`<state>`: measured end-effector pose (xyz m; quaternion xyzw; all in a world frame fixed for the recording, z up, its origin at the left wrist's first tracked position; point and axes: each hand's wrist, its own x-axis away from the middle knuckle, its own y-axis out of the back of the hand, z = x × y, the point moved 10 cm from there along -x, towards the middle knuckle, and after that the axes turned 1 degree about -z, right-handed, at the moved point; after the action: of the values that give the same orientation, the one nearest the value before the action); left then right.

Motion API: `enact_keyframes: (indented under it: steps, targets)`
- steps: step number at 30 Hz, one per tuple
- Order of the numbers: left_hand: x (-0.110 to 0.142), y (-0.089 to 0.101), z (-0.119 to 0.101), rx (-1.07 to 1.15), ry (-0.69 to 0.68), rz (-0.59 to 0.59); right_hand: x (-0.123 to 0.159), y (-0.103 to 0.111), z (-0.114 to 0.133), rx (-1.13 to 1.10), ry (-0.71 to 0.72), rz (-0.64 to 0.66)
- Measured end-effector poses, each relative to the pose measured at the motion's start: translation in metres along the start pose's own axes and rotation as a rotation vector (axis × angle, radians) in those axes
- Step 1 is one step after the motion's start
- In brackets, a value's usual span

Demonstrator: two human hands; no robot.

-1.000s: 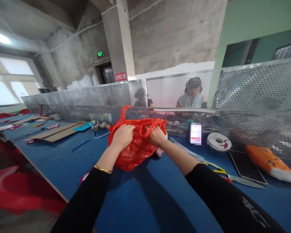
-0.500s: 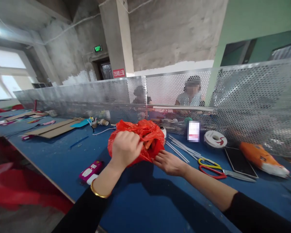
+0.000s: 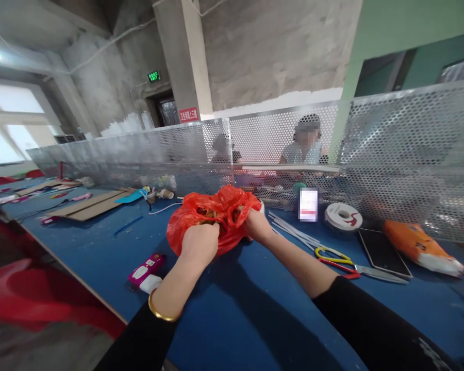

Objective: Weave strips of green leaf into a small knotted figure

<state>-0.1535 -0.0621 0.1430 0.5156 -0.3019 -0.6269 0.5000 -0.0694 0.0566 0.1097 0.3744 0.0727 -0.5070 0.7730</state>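
Observation:
A red plastic bag (image 3: 180,226) rests on the blue table, its mouth partly gaping. Inside it, brownish-orange contents (image 3: 209,214) show, too small to name. My left hand (image 3: 201,245), above a gold bangle (image 3: 163,309), is closed on the bag's near rim. On the bag's right side my right hand (image 3: 257,225) is closed too, gripping the bunched plastic, with its fingertips partly hidden by the folds.
Scissors (image 3: 365,270), a tablet-like black panel (image 3: 384,252), a white spool (image 3: 343,216) and an orange packet (image 3: 413,242) lie to the right. White strips (image 3: 294,230) lie behind my right forearm. At left are a purple packet (image 3: 147,268) and cardboard (image 3: 88,204). A perforated metal screen (image 3: 402,154) stands behind; people sit beyond it.
My right hand has moved up and inward along the bag's right side. My left hand has lowered slightly to the near rim. The bag's opening has narrowed and its folds have shifted.

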Motion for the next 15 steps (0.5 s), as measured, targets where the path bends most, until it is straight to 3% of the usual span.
enact_keyframes:
  steps: [3,6,8,11,13,15]
  targets:
    - [0.007,-0.003,0.005,0.001,0.100,0.066,-0.003,-0.024,0.016,0.002,0.095,0.102]
    - [0.005,0.001,0.015,-0.002,0.172,0.079,0.000,-0.026,0.019,-0.015,0.124,0.114]
    - [0.005,0.008,0.028,-0.005,0.246,0.051,0.001,-0.010,0.012,-0.036,0.094,0.056]
    - [0.020,0.015,0.050,0.036,0.379,-0.028,-0.003,0.034,-0.011,-0.098,-0.013,-0.151]
    - [0.038,0.010,0.064,0.100,0.484,-0.076,-0.009,0.062,-0.032,-0.166,-0.120,-0.303]
    - [0.058,-0.008,0.078,0.195,0.595,-0.079,-0.016,0.073,-0.049,-0.257,-0.220,-0.355]
